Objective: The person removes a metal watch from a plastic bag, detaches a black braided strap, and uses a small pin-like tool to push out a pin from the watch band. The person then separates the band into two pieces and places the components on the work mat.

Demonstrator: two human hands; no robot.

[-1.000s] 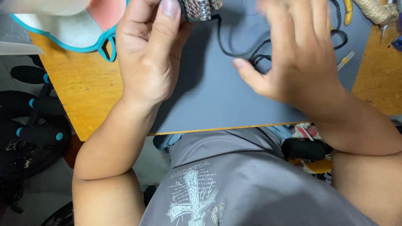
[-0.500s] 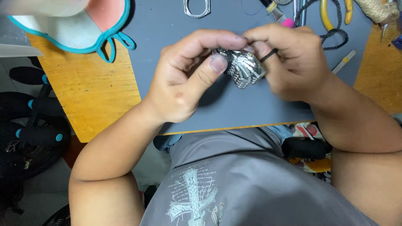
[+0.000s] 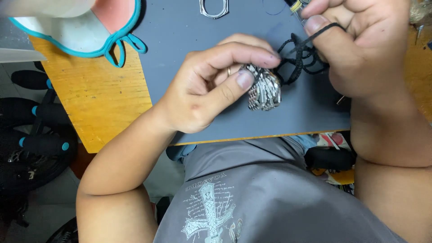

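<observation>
Left hand pinches silver pendant just above grey mat on desk; right hand grips black cord taut. Risk: pendant slips free; slack loops snag.

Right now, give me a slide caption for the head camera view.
Left hand pinches a silver pendant while right hand pulls black cord over grey mat.
</observation>
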